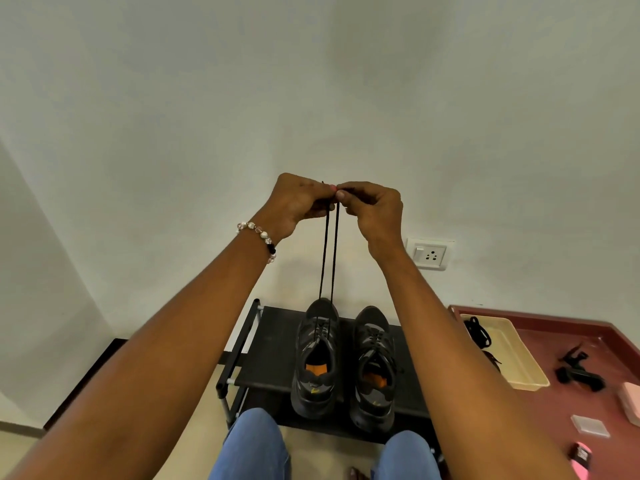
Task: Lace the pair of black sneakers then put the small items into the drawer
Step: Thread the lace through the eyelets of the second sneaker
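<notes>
Two black sneakers (343, 362) on one rack (270, 355), left hand (294, 202) and right hand (374, 213) fingers pinching two lace ends (330, 244)

Pink box (631, 403) edge-cropped.

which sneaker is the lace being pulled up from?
The left sneaker: both lace ends rise taut from its eyelets to the left hand and right hand, pinched above. The right sneaker beside it has no strands lifted.

Soft even indoor light, faint shadows on wall, wide-angle bending at edges, slightly soft focus
</notes>
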Demonstrator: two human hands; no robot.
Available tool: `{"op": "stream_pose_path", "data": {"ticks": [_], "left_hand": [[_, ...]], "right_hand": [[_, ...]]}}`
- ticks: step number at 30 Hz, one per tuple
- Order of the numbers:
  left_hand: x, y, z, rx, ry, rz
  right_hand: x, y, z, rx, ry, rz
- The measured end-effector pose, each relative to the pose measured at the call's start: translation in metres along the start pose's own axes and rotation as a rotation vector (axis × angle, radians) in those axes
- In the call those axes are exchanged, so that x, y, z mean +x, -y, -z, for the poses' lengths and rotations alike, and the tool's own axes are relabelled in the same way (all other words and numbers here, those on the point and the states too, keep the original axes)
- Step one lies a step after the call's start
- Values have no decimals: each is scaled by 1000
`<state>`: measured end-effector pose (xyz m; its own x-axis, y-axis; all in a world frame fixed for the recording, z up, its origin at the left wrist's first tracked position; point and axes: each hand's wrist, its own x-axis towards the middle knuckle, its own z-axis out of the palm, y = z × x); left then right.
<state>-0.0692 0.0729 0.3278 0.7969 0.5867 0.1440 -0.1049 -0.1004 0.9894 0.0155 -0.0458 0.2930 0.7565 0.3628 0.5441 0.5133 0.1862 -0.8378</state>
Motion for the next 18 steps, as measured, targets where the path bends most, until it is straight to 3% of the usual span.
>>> {"op": "stream_pose_path", "data": {"ticks": [7,12,15,18], "left_hand": [[-8,12,-12,-549,-173,193],[-6,28,-3,-693,-262,293],[-10,44,10,-908,-332,312],[-10,73,30,-940,-455,285]], "right_hand": [[-7,-3,-16,523,-104,-377],[-21,-14,-13,773,-176,-576],[-32,-27,-3,970,-209,-658],[-40,-48,13,1111,-394,-731]]}}
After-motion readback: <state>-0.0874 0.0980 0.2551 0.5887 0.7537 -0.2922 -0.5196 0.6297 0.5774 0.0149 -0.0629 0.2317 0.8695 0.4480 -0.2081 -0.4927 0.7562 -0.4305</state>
